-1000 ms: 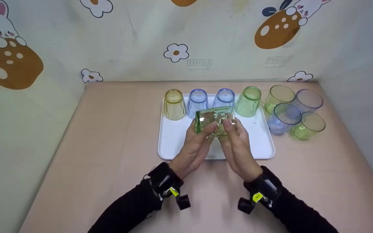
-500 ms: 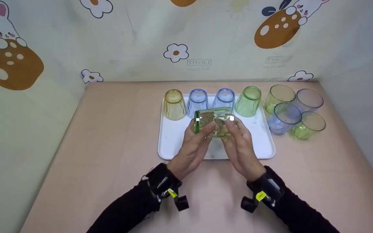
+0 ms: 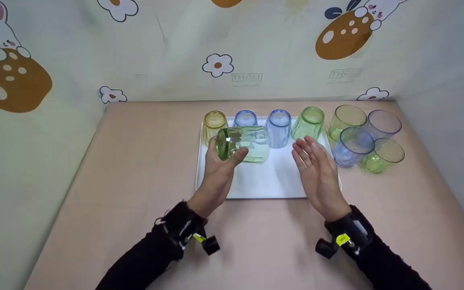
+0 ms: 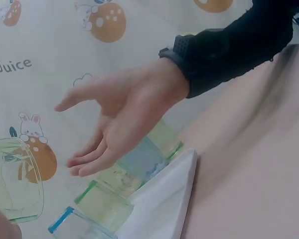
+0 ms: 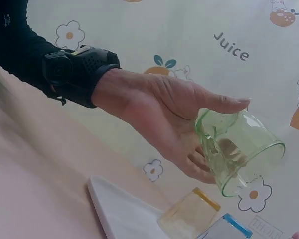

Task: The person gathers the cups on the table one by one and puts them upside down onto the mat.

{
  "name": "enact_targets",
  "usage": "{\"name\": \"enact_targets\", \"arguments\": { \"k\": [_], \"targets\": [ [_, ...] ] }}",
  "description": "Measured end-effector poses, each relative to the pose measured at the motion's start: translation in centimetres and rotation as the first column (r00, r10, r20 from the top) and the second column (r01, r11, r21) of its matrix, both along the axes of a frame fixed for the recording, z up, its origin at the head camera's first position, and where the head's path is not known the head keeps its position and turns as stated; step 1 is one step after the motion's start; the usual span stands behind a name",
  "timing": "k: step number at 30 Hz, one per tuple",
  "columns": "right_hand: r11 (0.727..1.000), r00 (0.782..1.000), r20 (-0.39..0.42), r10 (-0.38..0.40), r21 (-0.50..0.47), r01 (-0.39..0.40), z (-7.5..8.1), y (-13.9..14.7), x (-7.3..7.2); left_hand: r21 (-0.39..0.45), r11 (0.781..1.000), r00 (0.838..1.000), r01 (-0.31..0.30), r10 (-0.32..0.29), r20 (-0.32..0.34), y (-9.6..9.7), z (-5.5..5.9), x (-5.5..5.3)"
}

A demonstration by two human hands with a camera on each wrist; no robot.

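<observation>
In the head view my left hand [image 3: 215,179] grips a green glass tumbler [image 3: 252,143] lying sideways in the air, above a white tray [image 3: 270,183]. Its thumb lies along the near side, and the thick base points left. The right wrist view shows this same glass [image 5: 239,154] with its rim facing away from the palm. My right hand [image 3: 320,181] is apart from the glass, fingers straight, palm turned inward and holding nothing. Along the tray's back stand a yellow glass [image 3: 215,125], two blue glasses [image 3: 279,131] and a green glass [image 3: 308,124], all upside down.
Right of the tray, several glasses stand upright close together, among them a blue one [image 3: 351,149], a purple one [image 3: 389,125] and a green one [image 3: 381,161]. A patterned cloth wall [image 3: 167,52] rises behind the table [image 3: 143,169].
Both hands were on the green glass. The right hand has let go and moved right, while the left hand has carried the glass left.
</observation>
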State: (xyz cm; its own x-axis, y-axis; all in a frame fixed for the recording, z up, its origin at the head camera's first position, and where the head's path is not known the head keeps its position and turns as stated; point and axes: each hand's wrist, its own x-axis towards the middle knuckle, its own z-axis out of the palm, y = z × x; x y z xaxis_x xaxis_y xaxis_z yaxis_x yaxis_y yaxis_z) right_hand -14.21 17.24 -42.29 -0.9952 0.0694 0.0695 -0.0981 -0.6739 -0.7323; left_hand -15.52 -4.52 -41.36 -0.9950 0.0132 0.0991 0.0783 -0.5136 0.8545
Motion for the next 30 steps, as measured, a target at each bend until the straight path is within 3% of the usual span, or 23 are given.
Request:
{"name": "enact_targets", "arguments": {
  "k": [7, 14, 18, 21, 26, 28, 30],
  "targets": [
    [1.000, 0.999, 0.038, -0.022, -0.005, 0.022, -0.2, 1.0, 0.0, -0.114, 0.991, 0.996, -0.073, 0.066, -0.062, -1.8, 0.0, -0.3],
    [0.999, 0.998, 0.044, -0.040, 0.032, 0.039, -0.3, 1.8, 0.1, -0.216, 0.969, 0.984, -0.121, 0.088, -0.157, -3.0, -0.1, -0.7],
    [0.998, 0.996, 0.066, -0.052, 0.033, 0.050, -0.6, 2.2, 0.1, -0.332, 0.930, 0.977, -0.160, 0.102, -0.185, -3.6, -0.3, -1.1],
    [0.998, 0.995, 0.089, -0.052, 0.027, 0.050, -0.6, 2.4, 0.1, -0.427, 0.882, 0.969, -0.196, 0.108, -0.222, -4.0, -0.6, -1.4],
    [0.999, 0.994, 0.099, -0.047, 0.028, 0.045, -0.5, 2.7, 0.0, -0.521, 0.804, 0.930, -0.286, 0.102, -0.353, -4.7, -1.1, -2.1],
    [0.999, 0.995, 0.092, -0.047, 0.028, 0.044, -0.5, 2.9, 0.0, -0.517, 0.798, 0.911, -0.311, 0.095, -0.400, -4.9, -1.3, -2.4],
    [0.999, 0.995, 0.087, -0.047, 0.026, 0.044, -0.4, 3.1, 0.0, -0.510, 0.799, 0.904, -0.319, 0.094, -0.418, -5.0, -1.5, -2.5]
  ]
}}
